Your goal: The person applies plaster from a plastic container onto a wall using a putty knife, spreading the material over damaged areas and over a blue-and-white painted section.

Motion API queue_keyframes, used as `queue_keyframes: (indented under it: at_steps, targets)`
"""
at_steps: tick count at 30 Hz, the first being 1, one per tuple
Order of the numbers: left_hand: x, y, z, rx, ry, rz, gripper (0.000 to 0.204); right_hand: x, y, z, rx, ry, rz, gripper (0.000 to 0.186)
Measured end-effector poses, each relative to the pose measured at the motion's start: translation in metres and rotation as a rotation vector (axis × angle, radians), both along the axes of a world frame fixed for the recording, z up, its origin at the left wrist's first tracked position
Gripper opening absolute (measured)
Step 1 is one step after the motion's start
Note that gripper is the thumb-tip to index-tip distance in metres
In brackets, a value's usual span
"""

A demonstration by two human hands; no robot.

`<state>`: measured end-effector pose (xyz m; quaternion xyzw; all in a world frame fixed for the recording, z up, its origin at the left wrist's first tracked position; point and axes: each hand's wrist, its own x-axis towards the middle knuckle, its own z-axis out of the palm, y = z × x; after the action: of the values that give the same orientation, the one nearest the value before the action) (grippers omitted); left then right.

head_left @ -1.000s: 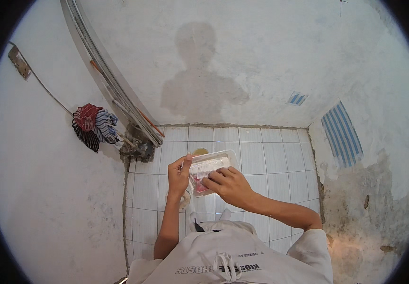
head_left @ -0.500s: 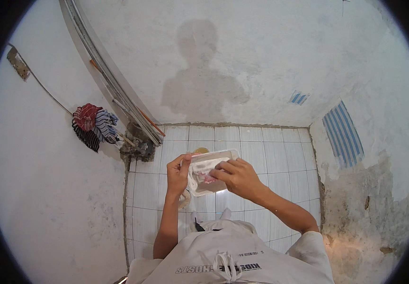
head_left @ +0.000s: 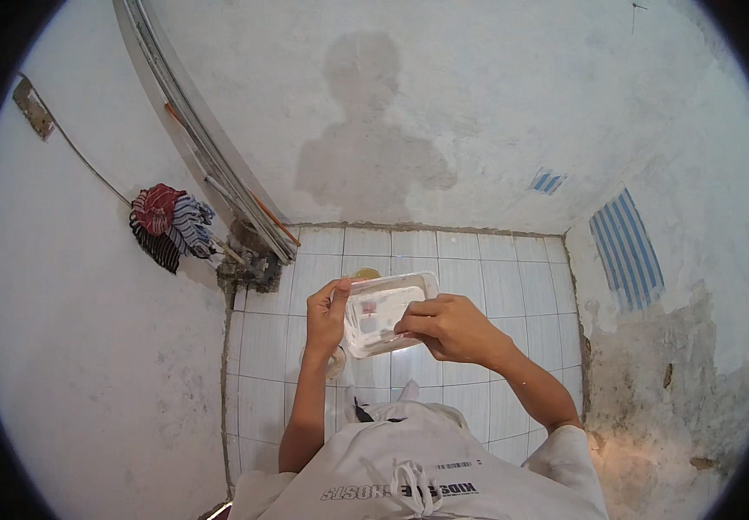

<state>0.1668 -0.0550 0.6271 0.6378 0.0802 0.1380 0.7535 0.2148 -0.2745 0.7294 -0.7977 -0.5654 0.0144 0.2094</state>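
Note:
My left hand (head_left: 326, 315) grips the left end of a shallow white rectangular tray (head_left: 373, 295), thumb up along its rim. The tray is tilted, with a pale, glossy inside and a small reddish-grey patch near the middle. My right hand (head_left: 448, 327) has its fingers bent and pressed together over the tray's right part; what is under the fingertips is hidden. Behind the tray, a yellow round thing (head_left: 366, 273) shows in part on the tiles. A pale round object (head_left: 335, 367) shows partly beside my left wrist, too hidden to make out.
White tiled floor (head_left: 504, 286) between stained walls. On the left, bundled striped cloths (head_left: 166, 225) hang beside long pipes (head_left: 184, 104) leaning in the corner. Blue-striped patches (head_left: 626, 247) are on the right wall. My shirt front fills the lower edge.
My right hand has shifted rightward and turned. The pink material seen under its fingers earlier shows much less now, leaving more of the tray's pale inside visible. My left hand keeps its grip.

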Motion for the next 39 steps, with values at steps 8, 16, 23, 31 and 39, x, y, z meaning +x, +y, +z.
queue_keyframes:
  at_steps: [8, 16, 23, 31, 39]
  targets:
    - [0.002, -0.007, -0.001, -0.034, 0.033, -0.033, 0.041, 0.014, -0.004, -0.007, 0.010, 0.009, -0.086, 0.025]
    - [0.005, -0.007, 0.001, -0.103, 0.014, -0.025, 0.042, -0.008, -0.006, -0.025, 0.038, -0.119, -0.104, 0.021]
    - [0.004, -0.006, -0.010, -0.022, 0.047, -0.024, 0.042, -0.005, -0.010, -0.001, 0.121, 0.075, -0.129, 0.018]
    - [0.003, -0.019, 0.001, -0.103, 0.037, -0.057, 0.042, -0.004, -0.012, -0.018, -0.054, 0.029, -0.108, 0.020]
    - [-0.005, -0.020, 0.009, 0.007, -0.024, -0.073, 0.042, 0.000, -0.015, -0.006, 0.076, -0.104, -0.139, 0.025]
